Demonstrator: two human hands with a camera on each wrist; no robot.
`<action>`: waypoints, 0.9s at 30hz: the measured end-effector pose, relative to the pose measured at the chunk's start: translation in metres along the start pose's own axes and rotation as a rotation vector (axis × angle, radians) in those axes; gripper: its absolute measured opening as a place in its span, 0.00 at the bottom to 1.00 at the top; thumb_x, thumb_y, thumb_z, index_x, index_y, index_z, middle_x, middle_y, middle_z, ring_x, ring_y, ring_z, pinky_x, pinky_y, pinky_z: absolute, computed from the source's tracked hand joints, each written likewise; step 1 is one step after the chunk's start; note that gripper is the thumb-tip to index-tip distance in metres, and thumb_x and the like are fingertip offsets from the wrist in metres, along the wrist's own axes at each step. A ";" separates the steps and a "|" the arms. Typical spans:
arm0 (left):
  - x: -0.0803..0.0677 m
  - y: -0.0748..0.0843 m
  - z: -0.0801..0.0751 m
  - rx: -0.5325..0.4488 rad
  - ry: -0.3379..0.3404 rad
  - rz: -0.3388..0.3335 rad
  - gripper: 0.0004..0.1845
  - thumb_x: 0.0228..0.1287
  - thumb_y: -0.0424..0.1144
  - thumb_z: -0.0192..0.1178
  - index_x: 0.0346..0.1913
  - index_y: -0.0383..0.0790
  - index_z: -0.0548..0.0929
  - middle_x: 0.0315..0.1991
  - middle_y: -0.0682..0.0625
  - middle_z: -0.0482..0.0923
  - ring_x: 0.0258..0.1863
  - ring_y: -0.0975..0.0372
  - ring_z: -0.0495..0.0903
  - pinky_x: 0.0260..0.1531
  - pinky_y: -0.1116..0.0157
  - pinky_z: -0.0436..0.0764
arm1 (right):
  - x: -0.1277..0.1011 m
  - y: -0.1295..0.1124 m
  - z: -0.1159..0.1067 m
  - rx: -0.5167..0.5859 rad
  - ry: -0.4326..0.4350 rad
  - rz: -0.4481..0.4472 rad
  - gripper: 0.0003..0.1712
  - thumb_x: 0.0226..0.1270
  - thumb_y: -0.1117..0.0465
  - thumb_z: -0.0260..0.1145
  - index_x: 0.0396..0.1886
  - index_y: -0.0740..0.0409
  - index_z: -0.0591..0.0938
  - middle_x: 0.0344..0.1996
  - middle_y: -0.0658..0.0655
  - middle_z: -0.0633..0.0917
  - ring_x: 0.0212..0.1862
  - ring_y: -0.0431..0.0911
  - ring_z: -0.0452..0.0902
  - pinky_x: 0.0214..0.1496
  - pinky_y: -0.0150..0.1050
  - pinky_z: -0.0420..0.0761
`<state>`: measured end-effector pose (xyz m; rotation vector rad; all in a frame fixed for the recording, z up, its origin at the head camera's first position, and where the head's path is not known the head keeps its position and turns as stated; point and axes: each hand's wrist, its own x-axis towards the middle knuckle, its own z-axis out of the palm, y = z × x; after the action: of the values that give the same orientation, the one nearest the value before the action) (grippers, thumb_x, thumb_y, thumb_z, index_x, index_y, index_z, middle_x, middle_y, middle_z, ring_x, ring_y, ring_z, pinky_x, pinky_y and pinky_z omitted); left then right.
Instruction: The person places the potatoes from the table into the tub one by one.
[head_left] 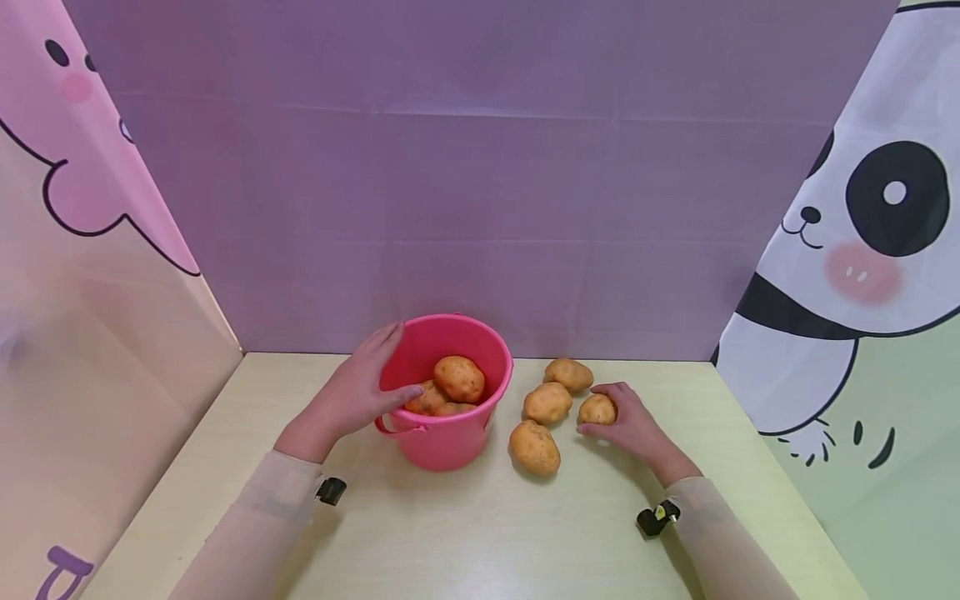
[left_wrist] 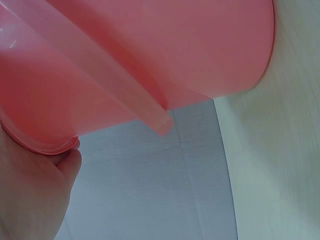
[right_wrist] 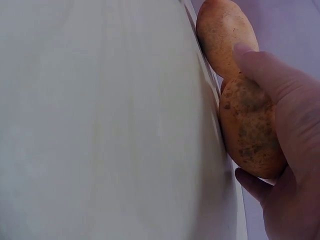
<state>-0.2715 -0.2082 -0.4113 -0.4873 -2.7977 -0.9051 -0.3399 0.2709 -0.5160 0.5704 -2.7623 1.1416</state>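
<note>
A pink bucket (head_left: pixel 442 433) stands upright on the table with several potatoes (head_left: pixel 459 379) inside. My left hand (head_left: pixel 367 383) grips the bucket's left rim, its thumb reaching over the opening. In the left wrist view that hand (left_wrist: pixel 35 185) lies along the rim, and the bucket's handle (left_wrist: pixel 115 85) hangs across the outer wall. Right of the bucket, my right hand (head_left: pixel 626 421) holds a small potato (head_left: pixel 597 410) between thumb and fingers. In the right wrist view this potato (right_wrist: pixel 250 125) has dark blotches and lies close against another potato (right_wrist: pixel 225 35).
Three more potatoes lie between the bucket and my right hand: one at the back (head_left: pixel 568 376), one in the middle (head_left: pixel 547 403) and one in front (head_left: pixel 535 448). A purple cloth wall (head_left: pixel 480 192) rises behind the table (head_left: pixel 480 533). Printed side panels (head_left: pixel 847 250) flank it.
</note>
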 end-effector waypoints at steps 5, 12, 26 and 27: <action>0.000 -0.001 0.000 0.004 0.001 -0.005 0.64 0.63 0.57 0.79 0.91 0.39 0.51 0.90 0.39 0.50 0.86 0.38 0.52 0.61 0.34 0.84 | 0.001 -0.001 -0.001 0.004 -0.012 0.010 0.41 0.64 0.51 0.87 0.69 0.65 0.80 0.60 0.63 0.80 0.60 0.57 0.79 0.64 0.57 0.81; 0.001 -0.001 0.000 0.001 0.005 0.004 0.64 0.63 0.58 0.79 0.91 0.39 0.52 0.90 0.39 0.50 0.86 0.38 0.52 0.61 0.34 0.84 | 0.002 0.002 0.000 0.010 0.007 0.004 0.39 0.63 0.54 0.87 0.67 0.66 0.81 0.59 0.62 0.82 0.59 0.57 0.81 0.64 0.56 0.82; 0.000 0.000 0.000 -0.024 -0.003 -0.013 0.64 0.62 0.57 0.80 0.91 0.41 0.51 0.90 0.39 0.50 0.85 0.37 0.54 0.58 0.35 0.87 | 0.002 0.000 -0.007 0.063 0.055 0.015 0.37 0.64 0.56 0.87 0.67 0.64 0.82 0.59 0.61 0.84 0.55 0.53 0.84 0.60 0.51 0.85; 0.000 0.000 0.000 -0.023 -0.002 -0.013 0.64 0.62 0.57 0.80 0.91 0.41 0.51 0.90 0.39 0.50 0.85 0.37 0.54 0.58 0.35 0.87 | 0.003 -0.002 -0.008 0.068 0.060 0.011 0.37 0.63 0.56 0.87 0.67 0.64 0.81 0.59 0.61 0.84 0.55 0.53 0.84 0.60 0.51 0.85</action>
<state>-0.2718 -0.2080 -0.4117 -0.4747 -2.7985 -0.9407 -0.3421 0.2743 -0.5085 0.5192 -2.6888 1.2375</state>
